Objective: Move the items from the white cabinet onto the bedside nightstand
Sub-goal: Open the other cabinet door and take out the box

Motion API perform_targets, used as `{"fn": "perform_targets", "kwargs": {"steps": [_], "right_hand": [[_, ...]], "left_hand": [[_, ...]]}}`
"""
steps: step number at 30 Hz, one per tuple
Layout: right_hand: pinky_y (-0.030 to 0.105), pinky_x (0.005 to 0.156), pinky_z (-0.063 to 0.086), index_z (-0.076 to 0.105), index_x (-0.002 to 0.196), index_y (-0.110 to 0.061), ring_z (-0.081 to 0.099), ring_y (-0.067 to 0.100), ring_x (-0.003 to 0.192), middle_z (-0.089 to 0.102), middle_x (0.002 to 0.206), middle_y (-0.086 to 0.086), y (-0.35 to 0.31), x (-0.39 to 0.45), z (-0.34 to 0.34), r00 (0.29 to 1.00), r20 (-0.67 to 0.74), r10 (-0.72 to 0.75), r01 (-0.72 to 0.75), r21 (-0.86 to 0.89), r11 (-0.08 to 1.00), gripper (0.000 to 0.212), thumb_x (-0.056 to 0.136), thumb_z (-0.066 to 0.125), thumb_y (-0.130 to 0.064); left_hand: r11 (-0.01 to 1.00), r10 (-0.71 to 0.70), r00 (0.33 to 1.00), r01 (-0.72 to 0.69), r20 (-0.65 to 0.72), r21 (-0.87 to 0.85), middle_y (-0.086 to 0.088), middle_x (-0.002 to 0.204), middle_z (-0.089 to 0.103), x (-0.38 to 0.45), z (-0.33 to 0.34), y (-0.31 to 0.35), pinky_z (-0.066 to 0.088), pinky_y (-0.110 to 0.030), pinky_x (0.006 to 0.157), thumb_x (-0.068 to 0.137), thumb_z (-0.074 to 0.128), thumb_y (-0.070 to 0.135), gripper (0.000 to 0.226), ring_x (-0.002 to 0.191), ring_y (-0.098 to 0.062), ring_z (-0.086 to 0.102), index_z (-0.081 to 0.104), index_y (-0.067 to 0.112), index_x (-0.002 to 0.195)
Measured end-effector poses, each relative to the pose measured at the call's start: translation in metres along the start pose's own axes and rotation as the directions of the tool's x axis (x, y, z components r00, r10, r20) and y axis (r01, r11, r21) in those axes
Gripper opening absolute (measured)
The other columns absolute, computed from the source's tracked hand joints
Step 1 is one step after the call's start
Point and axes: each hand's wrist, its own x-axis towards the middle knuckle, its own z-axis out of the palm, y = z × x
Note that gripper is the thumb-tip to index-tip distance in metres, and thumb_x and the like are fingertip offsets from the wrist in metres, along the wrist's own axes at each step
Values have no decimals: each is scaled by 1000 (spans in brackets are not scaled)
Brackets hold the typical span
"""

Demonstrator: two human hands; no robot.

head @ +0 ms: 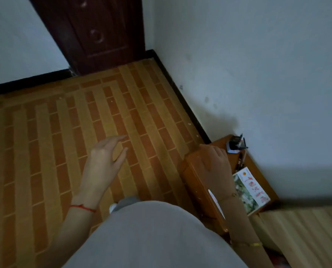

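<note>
Nightstand (256,171) in the wall corner carries a booklet (250,190), pens (241,161) and a small dark gadget (235,145); the right hand (214,163) rests fingers-down on its front edge. Left hand (103,161) hovers spread, empty, over open tiled floor (64,122).

2 hands: left hand (103,163), right hand (214,167); 1 nightstand (198,182) w/ 1 booklet (250,190), 1 pen (240,161), 1 small dark item (235,145); 1 door (95,31)
</note>
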Motion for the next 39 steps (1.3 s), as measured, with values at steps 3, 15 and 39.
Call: {"fn": "perform_targets", "kwargs": {"steps": [3,15,39], "right_hand": [[34,93,44,60,118,-8,49,25,109,62,114,9,-49,26,31,995,70,-71,70,8,997,29,89,62,-10],[33,102,42,52,129,-21,46,13,119,56,125,-4,-285,116,168,890,279,-360,333,139,932,36,94,56,-25],[25,102,35,52,131,-20,38,11,128,51,133,-2,-569,415,380,542,505,-672,618,301,726,35,97,52,-26]], "left_hand": [[994,-108,992,109,-62,20,-6,119,68,-9,-32,-45,46,-26,96,92,65,20,33,112,-22,63,63,13,125],[896,-378,880,426,-286,126,-6,115,69,-38,-188,-217,52,-33,91,91,68,17,33,106,-23,66,64,13,123],[633,-649,527,774,-549,-5,-2,120,67,151,-304,-439,52,-31,92,94,62,26,34,109,-19,64,61,18,127]]}}
